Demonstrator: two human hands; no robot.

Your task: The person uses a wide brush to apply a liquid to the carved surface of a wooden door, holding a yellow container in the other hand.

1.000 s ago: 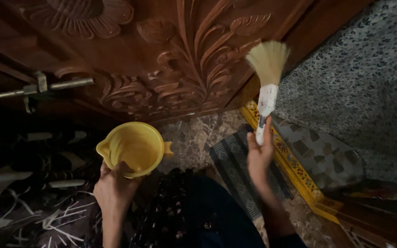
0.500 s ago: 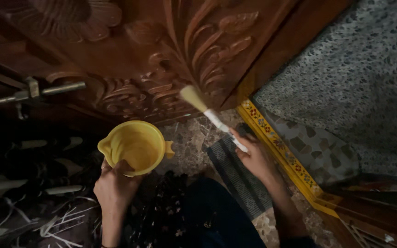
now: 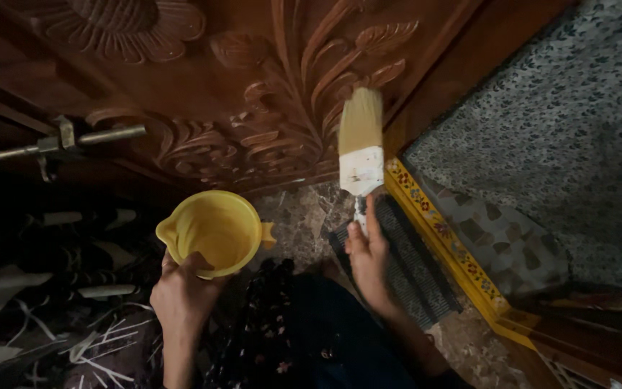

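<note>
One yellow cup (image 3: 214,230), one paintbrush (image 3: 361,148) below the carved door (image 3: 253,94) — left hand (image 3: 181,295) fingers curled round the cup, right hand (image 3: 368,256) fingers closed on the brush handle.

A dark carved wooden door (image 3: 253,94) fills the upper view, dimly lit. A metal bolt (image 3: 66,140) is fixed at its left. Below the door, marbled floor (image 3: 304,216) and a striped mat (image 3: 412,266) are seen; to its right, a speckled wall (image 3: 563,144) edged by yellow patterned trim (image 3: 455,252).

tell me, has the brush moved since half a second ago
Yes. The brush swung up and to the right against the carved door; its bristles now point upward.
</note>
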